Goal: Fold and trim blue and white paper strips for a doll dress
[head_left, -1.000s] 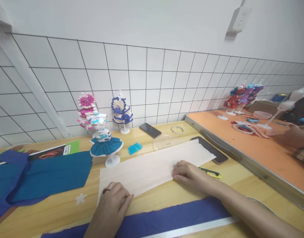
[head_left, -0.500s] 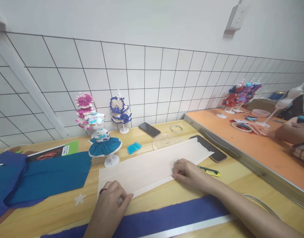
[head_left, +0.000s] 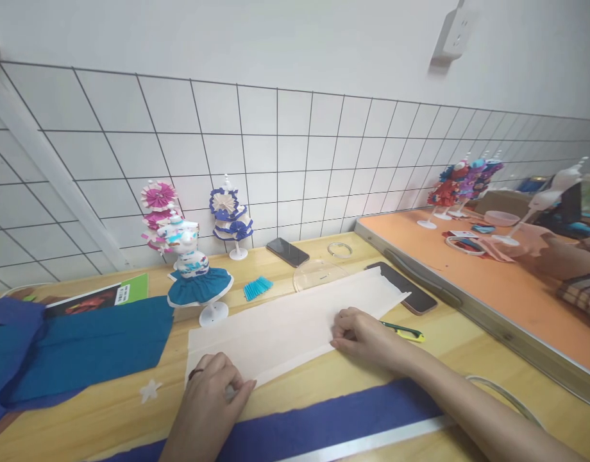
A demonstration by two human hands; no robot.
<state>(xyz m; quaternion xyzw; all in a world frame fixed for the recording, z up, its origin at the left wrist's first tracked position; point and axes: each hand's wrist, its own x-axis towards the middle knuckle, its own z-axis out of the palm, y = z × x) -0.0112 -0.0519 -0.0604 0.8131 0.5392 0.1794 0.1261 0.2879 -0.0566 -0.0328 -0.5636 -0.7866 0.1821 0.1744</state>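
A long cream sheet of crepe paper (head_left: 285,330) lies at a slant on the wooden table, with a narrow folded band along its near edge. My left hand (head_left: 214,391) is closed at the near left part of that edge, thumb and fingers on the paper. Further right along the same edge, my right hand (head_left: 360,337) pinches it with curled fingers. A green-yellow cutter (head_left: 408,332) lies just beyond my right wrist. In front of both hands stretches a dark blue strip (head_left: 324,414) with a white border; my forearms partly cover it.
Behind the sheet stand a mini mannequin in a teal skirt (head_left: 201,287), a blue pleated piece (head_left: 258,288) and a phone (head_left: 288,251). Teal paper (head_left: 97,337) lies left. Another phone (head_left: 410,292) sits partly under the sheet. A co-worker's hand (head_left: 545,256) is over the orange table (head_left: 468,282).
The whole view has shifted slightly, so things sit a little further left. Both hands keep their places on the paper. The co-worker's hand at right has moved a little.
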